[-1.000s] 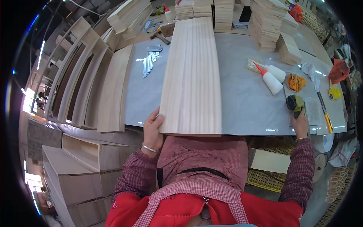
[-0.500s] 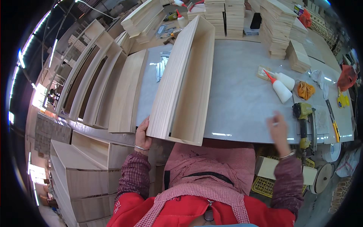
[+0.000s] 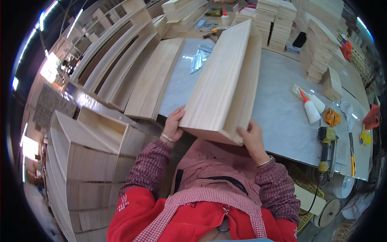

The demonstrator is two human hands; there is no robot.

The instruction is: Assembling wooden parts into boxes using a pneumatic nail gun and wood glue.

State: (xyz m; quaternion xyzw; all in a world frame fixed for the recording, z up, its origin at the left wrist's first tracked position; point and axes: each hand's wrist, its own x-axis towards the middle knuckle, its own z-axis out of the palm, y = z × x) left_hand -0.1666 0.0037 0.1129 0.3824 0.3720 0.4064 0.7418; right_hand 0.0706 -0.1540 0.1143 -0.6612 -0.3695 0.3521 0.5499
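Your left hand (image 3: 174, 122) and right hand (image 3: 252, 140) both grasp the near end of the long wooden box (image 3: 225, 82), which is tilted up over the grey worktable (image 3: 278, 109). The glue bottles (image 3: 309, 105) lie at 3 o'clock from the box.

White glue bottle (image 3: 311, 111), yellow power tool (image 3: 325, 137), stacked wood pieces (image 3: 318, 50)

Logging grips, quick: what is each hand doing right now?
Left hand: closed on the wooden box.
Right hand: closed on the same box.
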